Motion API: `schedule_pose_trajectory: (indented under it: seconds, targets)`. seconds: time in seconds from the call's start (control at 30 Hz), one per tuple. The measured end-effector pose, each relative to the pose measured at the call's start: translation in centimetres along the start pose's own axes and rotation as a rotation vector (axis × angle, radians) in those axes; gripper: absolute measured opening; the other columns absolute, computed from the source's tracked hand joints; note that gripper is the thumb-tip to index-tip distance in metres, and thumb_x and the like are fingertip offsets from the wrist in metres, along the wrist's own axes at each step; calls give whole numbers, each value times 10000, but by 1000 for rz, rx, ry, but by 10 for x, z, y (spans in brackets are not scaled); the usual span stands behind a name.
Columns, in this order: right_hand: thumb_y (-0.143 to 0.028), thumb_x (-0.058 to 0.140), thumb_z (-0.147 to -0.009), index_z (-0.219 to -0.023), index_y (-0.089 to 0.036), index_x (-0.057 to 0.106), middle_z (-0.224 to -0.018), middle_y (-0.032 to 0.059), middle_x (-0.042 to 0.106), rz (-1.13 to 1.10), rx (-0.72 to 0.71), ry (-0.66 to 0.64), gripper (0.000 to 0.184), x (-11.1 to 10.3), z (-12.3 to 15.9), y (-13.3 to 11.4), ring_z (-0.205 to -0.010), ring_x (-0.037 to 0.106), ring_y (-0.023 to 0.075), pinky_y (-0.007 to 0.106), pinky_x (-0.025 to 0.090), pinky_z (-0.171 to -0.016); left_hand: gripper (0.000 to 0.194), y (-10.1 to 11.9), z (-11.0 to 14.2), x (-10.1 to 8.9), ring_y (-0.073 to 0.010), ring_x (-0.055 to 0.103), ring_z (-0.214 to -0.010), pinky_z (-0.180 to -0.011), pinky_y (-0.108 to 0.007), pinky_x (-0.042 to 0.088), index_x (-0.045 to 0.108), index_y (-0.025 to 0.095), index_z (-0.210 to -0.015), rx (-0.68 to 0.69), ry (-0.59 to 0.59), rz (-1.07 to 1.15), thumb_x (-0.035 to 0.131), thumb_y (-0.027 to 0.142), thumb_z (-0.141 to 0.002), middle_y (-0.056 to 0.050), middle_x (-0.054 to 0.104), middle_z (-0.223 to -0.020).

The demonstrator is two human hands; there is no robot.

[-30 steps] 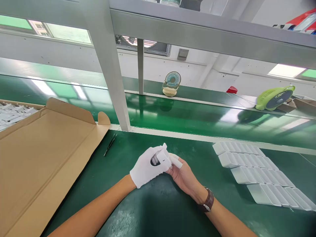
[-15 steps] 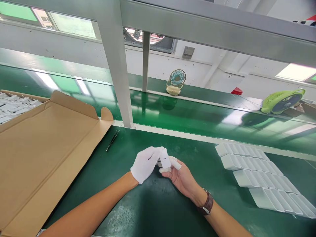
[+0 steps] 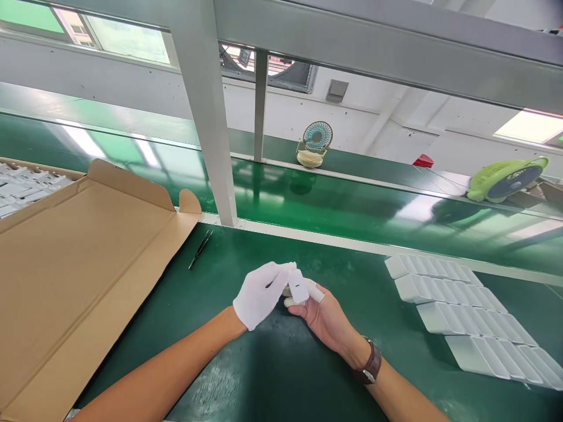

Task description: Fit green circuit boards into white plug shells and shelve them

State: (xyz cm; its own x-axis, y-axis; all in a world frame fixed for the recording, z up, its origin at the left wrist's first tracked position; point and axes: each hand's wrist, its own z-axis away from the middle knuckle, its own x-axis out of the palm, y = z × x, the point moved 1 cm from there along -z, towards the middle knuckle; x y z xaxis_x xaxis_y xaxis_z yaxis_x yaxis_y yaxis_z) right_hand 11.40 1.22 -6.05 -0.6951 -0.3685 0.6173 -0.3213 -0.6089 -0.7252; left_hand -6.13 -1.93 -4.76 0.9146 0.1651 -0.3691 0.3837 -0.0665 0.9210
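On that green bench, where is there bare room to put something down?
Bare green mat lies between the hands and the rows of white cases, and between the tweezers and the gloved left hand. The cardboard sheet crowds the left side.

Both forearms bare, extended forward, converging at centre. Left hand (image 3: 260,293) in white glove, fingers curled inward, thumb side toward right hand. Right hand (image 3: 323,313) bare except white cots on fingertips (image 3: 315,292), palm turned partly up, fingers pinched together toward left hand. Fingertips of both hands met at one spot, closed in grip. Dark brown watch strap (image 3: 370,367) on right wrist. Wrists slightly raised.
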Motion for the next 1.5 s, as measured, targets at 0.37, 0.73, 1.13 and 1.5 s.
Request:
schedule_pose_trajectory:
  seconds: [0.37,0.73,1.13,1.5]
  targets:
    - [-342,703,-906,-1199,-282,703,-1217,63,687,863,-653,217,299,-26,-3,-9,-1077,656,246,423,563,-964,672,-2,-13,2,-217,612,-1016,-881,-346,516,585,334,-1348,-9,-177,-163,804,303,-714,-3,666,-1158]
    - [-272,626,-954,-1393,-317,580,-1278,113,601,1244,-765,48,443,-25,3,-10,-1152,588,277,487,507,-1019,447,-6,-20,-5,-212,650,-967,-870,-354,524,635,256,-1213,-21,-289,-129,756,336,-790,-23,691,-1085]
    - [-317,486,-1042,-1369,-277,560,-1221,85,646,1278,-725,98,338,-38,0,-43,-1089,618,233,446,502,-991,579,-2,-24,-7,-215,663,-989,-919,-376,514,578,223,-1283,-128,-355,40,730,158,-728,-43,704,-1108]
    - [-215,454,-1014,-1194,-162,699,-1199,176,674,1806,-928,-49,308,-76,-35,-41,-1169,588,308,490,481,-966,313,-15,-19,-2,-215,634,-852,-789,-356,488,671,198,-1008,-137,-262,-155,749,368,-757,-27,678,-917]
